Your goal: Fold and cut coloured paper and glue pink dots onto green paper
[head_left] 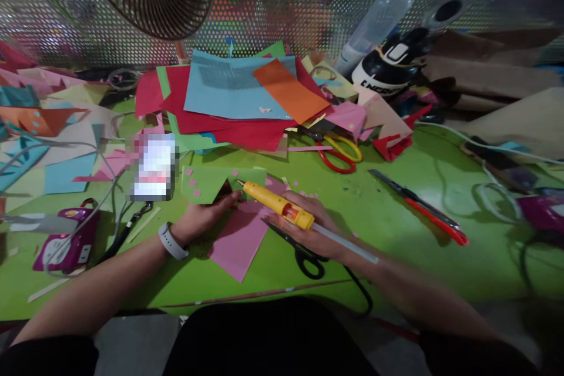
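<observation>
Green table (379,217): left hand (203,218) apparently pinches green paper (211,179), right hand (321,236) grips yellow glue gun (269,198).

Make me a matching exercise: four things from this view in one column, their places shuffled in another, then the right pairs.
Things:
1. Yellow glue gun
2. Light green paper
3. Red-handled cutter
4. Large blue sheet

Places:
A. Partly under the orange sheet
B. In the left hand
C. On the table, right of both hands
D. In the right hand

Pairs: 1-D, 2-B, 3-C, 4-A

A perforated screen (282,0) backs the green table (383,226).
</observation>
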Available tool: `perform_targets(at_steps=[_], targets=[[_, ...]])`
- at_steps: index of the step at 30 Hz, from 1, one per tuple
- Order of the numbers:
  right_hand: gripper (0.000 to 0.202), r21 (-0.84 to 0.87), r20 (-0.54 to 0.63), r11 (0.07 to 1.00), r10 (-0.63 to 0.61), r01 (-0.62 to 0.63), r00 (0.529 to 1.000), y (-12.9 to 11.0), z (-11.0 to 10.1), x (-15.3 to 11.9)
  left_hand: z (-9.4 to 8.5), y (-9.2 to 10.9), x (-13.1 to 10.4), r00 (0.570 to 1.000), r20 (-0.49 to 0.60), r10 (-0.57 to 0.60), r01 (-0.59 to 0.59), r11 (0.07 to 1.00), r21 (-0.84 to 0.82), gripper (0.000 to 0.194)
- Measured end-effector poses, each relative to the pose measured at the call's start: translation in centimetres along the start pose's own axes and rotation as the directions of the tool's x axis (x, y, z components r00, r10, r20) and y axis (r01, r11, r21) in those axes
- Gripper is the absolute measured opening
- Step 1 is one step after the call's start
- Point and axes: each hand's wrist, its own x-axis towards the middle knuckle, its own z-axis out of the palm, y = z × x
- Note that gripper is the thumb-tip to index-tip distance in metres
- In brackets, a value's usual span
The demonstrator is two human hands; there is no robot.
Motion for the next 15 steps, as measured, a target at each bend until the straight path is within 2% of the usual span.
perform_targets(at_steps=[6, 10, 12, 15], targets=[[0.038, 0.021, 0.026, 0.998, 0.058, -0.059, 0.998, -0.6, -0.3, 0.2, 0.0, 0.4, 0.0, 1.0, -0.006, 0.007, -0.007, 0.999, 0.041, 0.029], [0.037, -0.008, 0.052, 0.998, 0.057, -0.057, 0.997, -0.6, -0.2, 0.2, -0.2, 0.4, 0.2, 0.998, -0.038, 0.045, -0.04, 0.99, 0.136, 0.028], [0.033, -0.056, 0.052, 0.998, 0.021, -0.018, 0.998, -0.5, -0.3, 0.2, -0.3, 0.5, 0.3, 0.999, -0.022, 0.049, -0.045, 0.986, 0.161, 0.029], [0.017, -0.206, 0.065, 0.97, -0.118, 0.129, 0.991, -0.2, -1.3, -0.1, -0.3, 0.8, 0.3, 1.0, -0.025, -0.012, 0.015, 0.99, 0.139, 0.031]])
